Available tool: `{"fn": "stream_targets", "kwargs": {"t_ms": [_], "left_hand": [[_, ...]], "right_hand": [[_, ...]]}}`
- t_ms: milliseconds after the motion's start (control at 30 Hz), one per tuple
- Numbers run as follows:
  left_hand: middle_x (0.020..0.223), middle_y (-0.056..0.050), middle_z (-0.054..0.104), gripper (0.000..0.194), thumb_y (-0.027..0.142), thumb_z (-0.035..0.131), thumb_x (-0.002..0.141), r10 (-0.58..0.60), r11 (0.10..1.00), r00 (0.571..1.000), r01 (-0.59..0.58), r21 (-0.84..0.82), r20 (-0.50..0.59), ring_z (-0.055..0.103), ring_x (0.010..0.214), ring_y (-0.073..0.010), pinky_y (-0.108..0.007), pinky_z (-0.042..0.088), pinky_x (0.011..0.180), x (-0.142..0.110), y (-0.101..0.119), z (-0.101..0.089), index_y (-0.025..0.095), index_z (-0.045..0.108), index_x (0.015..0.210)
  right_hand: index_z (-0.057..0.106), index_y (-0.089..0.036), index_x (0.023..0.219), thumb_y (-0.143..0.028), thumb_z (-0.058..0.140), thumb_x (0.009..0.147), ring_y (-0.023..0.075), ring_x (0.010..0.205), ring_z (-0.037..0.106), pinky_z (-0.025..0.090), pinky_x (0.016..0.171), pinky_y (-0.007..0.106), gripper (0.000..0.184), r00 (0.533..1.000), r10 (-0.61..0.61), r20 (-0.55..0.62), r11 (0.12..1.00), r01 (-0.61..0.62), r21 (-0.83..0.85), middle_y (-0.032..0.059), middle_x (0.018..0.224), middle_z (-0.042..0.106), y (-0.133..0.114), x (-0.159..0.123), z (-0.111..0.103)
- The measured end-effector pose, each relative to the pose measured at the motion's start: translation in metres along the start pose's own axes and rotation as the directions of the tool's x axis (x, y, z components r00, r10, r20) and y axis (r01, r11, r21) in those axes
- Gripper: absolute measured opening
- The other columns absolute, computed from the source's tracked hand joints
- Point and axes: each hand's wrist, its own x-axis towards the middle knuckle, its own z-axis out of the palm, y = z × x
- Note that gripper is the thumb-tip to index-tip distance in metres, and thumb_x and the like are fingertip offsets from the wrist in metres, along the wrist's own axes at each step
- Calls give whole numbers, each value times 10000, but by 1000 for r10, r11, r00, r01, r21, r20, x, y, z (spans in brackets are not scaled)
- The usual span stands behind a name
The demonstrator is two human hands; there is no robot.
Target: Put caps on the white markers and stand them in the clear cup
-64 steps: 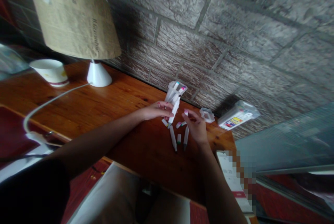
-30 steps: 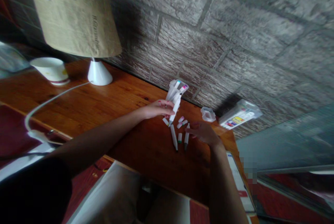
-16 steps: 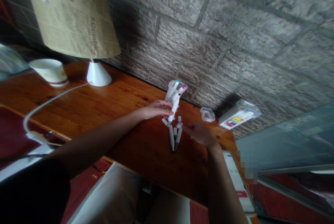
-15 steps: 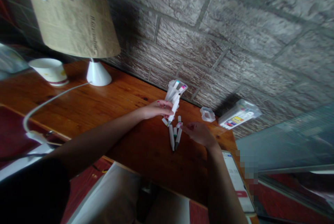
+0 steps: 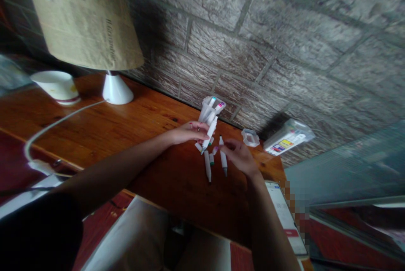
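Observation:
In my left hand (image 5: pixel 188 132) is an uncapped white marker (image 5: pixel 210 134), slanted, gripped between thumb and fingers. The fingertips of my right hand (image 5: pixel 243 156) pinch a second uncapped marker (image 5: pixel 224 162) just above the table. Between the hands, another uncapped marker (image 5: pixel 207 167) lies on the wood. Around it are loose caps: a green-banded cap (image 5: pixel 211 159), a pinkish-ended cap (image 5: pixel 215 150) and a white cap (image 5: pixel 198 147). Behind my left hand stands a clear open case (image 5: pixel 204 113) with several markers in it, some with blue and pink ends.
A clear lid (image 5: pixel 250 137) and a closed marker case (image 5: pixel 288 138) are by the stone wall (image 5: pixel 221 43). A phone (image 5: pixel 286 216) lies at the table's right edge. On the left are a lamp (image 5: pixel 117 89), its white cord (image 5: pixel 63 121) and a paper cup (image 5: pixel 60 87).
My right hand has taken hold of a marker from the table and shifted it right and upward, away from the other one. My left hand keeps its marker in nearly the same place.

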Motion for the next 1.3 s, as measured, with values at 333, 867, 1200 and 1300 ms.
{"fn": "stream_targets", "kwargs": {"t_ms": [333,867,1200,1300], "left_hand": [[885,-63,767,390,293,892,640,-46,998,981,53,-30,190,714,774,-155,-279,555,760,-5,-1,2,141,756,972],[927,-93,780,386,299,888,640,-57,998,977,59,-5,203,730,801,-181,-317,571,810,-6,1,1,144,771,973],[907,-78,779,367,263,890,635,-49,998,980,54,-24,192,724,781,-159,-301,563,815,-5,-3,-1,144,770,961],[890,-71,781,365,266,895,628,-41,999,984,46,-23,176,724,764,-155,-286,564,790,-5,-3,-1,145,772,949]], "right_hand": [[670,-234,936,-347,762,803,65,518,494,412,485,208,197,972,-231,-49,762,211,613,-36,746,652,-21,-7,10],[700,-243,1025,-396,703,841,85,525,492,413,492,233,239,973,-227,-47,769,208,605,-23,736,648,-20,-9,11],[707,-251,1070,-351,719,819,86,563,495,430,522,240,271,972,-236,-9,772,193,606,8,900,704,-17,-10,10],[707,-254,1092,-344,711,822,94,582,506,434,530,243,284,973,-232,20,789,176,589,17,950,717,-17,-10,9]]}}
